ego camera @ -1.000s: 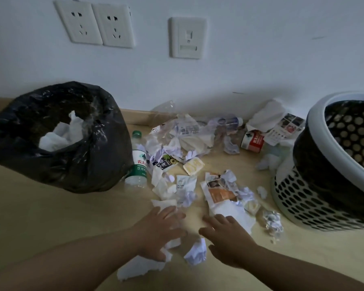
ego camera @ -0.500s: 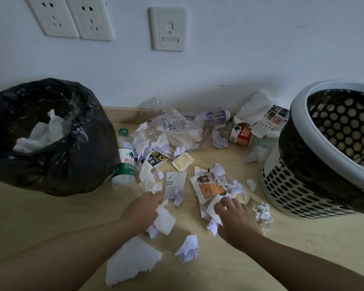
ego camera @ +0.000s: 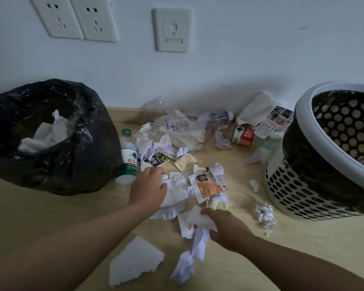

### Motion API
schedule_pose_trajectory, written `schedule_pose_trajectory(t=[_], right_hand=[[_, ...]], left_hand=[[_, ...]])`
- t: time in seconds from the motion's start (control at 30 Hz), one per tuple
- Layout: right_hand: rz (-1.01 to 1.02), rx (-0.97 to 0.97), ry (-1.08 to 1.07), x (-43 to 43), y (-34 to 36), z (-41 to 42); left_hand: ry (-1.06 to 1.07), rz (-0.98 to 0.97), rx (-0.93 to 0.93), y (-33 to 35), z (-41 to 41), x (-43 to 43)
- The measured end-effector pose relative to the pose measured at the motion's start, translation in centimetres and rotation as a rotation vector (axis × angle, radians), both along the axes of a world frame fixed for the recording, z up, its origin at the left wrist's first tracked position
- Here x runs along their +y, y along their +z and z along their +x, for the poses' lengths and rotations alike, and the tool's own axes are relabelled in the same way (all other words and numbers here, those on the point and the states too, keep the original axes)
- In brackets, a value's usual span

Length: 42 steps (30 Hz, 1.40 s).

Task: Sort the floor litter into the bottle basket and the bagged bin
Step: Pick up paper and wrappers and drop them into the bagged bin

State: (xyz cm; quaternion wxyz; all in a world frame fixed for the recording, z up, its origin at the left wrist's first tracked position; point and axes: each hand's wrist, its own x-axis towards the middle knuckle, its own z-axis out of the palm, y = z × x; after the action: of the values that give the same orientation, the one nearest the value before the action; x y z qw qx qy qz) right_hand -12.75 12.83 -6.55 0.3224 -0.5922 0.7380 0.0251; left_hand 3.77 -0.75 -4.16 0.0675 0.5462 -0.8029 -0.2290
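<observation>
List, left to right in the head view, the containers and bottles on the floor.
Black bagged bin → green-capped bottle → clear crushed bottle → red-labelled bottle → white perforated basket.

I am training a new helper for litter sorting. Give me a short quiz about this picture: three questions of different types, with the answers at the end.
1. True or false: the bagged bin already contains crumpled white paper.
2. Choose one: the green-capped bottle is right beside A) the bagged bin, B) the perforated basket, C) the red-labelled bottle.
3. Short answer: what do the left hand and the right hand grip?

Key: 1 true; 2 A; 3 white paper scraps from the floor.
</observation>
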Motion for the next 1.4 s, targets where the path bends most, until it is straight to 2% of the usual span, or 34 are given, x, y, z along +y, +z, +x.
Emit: schedule_pose_trajectory(t=[0.07,0.23,0.33,0.53,0.6,0.67,0.77,0.87,0.97,1.07,1.17,1.3,1.4], right_hand=[[-0.024,-0.103,-0.160,-1.1,0.6,-0.2],[-0.135,-0.469,-0.526,-3.4,2.5,-0.6],[-0.118,-0.664,-0.553,-4.2,3.1,-0.1],[-0.100,-0.808,-0.616,-4.4,3.5,0.2],[-0.104,-0.734,-0.617,-4.4,3.0,-0.1],[-0.085,-0.546,-0.560,-3.9,1.9,-0.4],[0.094,-0.239,-0.279,-2.3,0.1,-0.2],[0.204,-0.017,0.016,-0.7,-0.8,0.7],[0.165,0.170,0.190,0.1,-0.7,1.3],[0.098,0.246,0.320,0.2,-0.5,1.1],[0.050,0.265,0.317,-0.1,-0.5,0.5],[-0.004,0.198,0.148,-0.7,0.3,-0.7],[-0.121,0.242,0.019,-1.2,1.0,-2.3]], left_hand=[[-0.137,-0.001,0.012,0.3,-0.4,0.8],[-0.402,0.218,0.077,0.0,-2.1,2.4],[-0.302,0.313,0.193,0.5,-3.0,2.6],[-0.065,0.366,0.268,0.9,-2.4,1.7],[0.010,0.398,0.290,0.4,-2.0,1.5],[0.075,0.400,0.303,0.2,-1.6,1.4],[0.131,0.404,0.301,-0.1,-1.2,1.2],[0.113,0.403,0.238,-0.1,-1.2,1.4],[0.029,0.385,0.148,0.0,-1.5,1.8],[-0.027,0.386,0.092,0.0,-1.5,1.9],[-0.055,0.398,0.039,-0.2,-1.3,2.0],[-0.079,0.423,0.019,-0.4,-0.7,1.9],[-0.072,0.429,0.022,-0.4,-0.5,1.6]])
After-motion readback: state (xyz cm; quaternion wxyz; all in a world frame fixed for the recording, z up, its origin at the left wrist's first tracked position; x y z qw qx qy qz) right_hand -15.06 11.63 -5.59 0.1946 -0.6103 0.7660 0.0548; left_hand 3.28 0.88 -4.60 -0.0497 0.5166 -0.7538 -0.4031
